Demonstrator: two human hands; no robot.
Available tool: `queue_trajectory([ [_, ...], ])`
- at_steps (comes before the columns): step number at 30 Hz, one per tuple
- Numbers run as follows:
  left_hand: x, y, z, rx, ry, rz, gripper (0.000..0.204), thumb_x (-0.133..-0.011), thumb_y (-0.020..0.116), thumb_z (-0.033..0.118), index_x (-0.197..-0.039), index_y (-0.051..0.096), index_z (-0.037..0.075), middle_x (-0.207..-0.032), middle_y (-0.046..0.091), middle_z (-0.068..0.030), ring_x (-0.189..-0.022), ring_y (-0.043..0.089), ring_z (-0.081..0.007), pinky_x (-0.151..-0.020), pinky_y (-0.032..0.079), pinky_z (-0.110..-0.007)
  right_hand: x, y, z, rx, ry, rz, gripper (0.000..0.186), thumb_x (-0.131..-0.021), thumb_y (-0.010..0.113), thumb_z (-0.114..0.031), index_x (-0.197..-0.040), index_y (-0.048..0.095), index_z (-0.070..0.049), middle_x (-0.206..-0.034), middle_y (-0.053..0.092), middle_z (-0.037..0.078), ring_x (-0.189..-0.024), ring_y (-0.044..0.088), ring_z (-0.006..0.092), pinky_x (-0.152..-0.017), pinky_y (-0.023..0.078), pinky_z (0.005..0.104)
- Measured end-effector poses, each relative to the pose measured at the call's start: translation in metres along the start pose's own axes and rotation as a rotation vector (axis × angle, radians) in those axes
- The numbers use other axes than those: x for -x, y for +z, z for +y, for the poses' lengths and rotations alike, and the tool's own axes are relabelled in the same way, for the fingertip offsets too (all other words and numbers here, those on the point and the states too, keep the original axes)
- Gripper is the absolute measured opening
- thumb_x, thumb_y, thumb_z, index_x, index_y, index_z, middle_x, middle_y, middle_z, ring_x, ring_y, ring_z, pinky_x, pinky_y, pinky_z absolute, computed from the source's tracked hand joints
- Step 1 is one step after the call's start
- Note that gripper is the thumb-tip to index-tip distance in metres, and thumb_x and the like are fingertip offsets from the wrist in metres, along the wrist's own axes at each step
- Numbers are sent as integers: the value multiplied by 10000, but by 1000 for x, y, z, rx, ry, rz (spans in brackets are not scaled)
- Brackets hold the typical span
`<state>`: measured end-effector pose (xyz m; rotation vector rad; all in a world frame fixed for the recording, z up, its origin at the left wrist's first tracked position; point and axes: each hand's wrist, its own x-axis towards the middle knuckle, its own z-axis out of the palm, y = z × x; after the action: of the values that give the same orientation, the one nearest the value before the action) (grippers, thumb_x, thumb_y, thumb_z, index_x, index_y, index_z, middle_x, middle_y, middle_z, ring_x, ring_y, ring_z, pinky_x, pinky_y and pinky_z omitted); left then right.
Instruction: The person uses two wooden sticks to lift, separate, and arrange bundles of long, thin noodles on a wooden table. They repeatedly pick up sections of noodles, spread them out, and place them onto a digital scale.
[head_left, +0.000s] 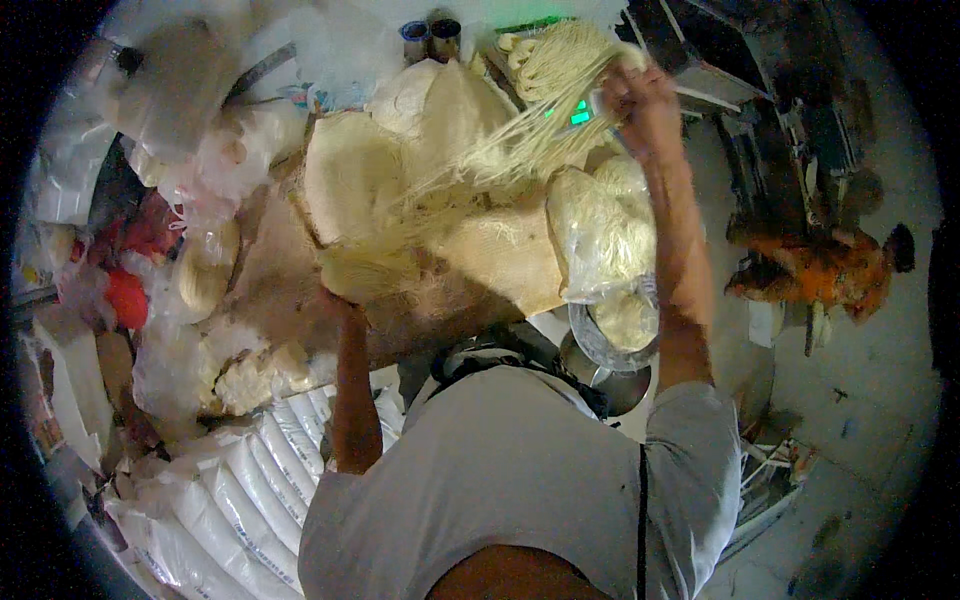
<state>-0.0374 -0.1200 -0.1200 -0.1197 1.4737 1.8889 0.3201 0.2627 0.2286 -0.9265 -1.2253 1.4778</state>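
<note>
My right hand point(640, 108) is raised at the far right, fingers closed round one end of a bunch of pale fresh noodles point(545, 130). The strands fan down to the left across the table, blurred by motion. At the middle left, my left hand point(342, 300) grips a pale noodle bundle point(368, 270) that hides most of its fingers. Close beside my right hand, a coiled noodle heap point(565, 60) lies behind a lit green display point(580, 112). Below my right hand sits a clear plastic bag of noodles point(608, 235).
Pale cloth-like covers point(355, 175) lie on the floured brown tabletop point(480, 270). Two dark cups point(444, 40) stand at the back. Bags and red items point(125, 295) crowd the left. White filled sacks point(235, 500) are stacked at lower left. A metal bowl point(590, 345) sits at the near right.
</note>
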Motion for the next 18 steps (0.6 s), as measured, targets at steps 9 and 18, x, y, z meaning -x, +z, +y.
queue_trajectory([
  [9,26,-5,8,92,104,176,467,-1024,476,428,-1320,554,76,-1250,617,-101,-1113,630,-261,-874,557,-428,-166,-107,-54,336,-354,-116,186,-998,625,-249,-962,667,-71,-817,630,-21,-779,564,108,-790,461,272],
  [18,21,-39,-14,-164,184,356,416,-1021,519,419,-1231,582,65,-1127,628,-85,-955,624,-214,-758,529,-370,-296,-115,171,1745,-734,9,369,-899,633,-392,-1050,700,-63,-943,689,114,-840,651,286,-665,526,446],
])
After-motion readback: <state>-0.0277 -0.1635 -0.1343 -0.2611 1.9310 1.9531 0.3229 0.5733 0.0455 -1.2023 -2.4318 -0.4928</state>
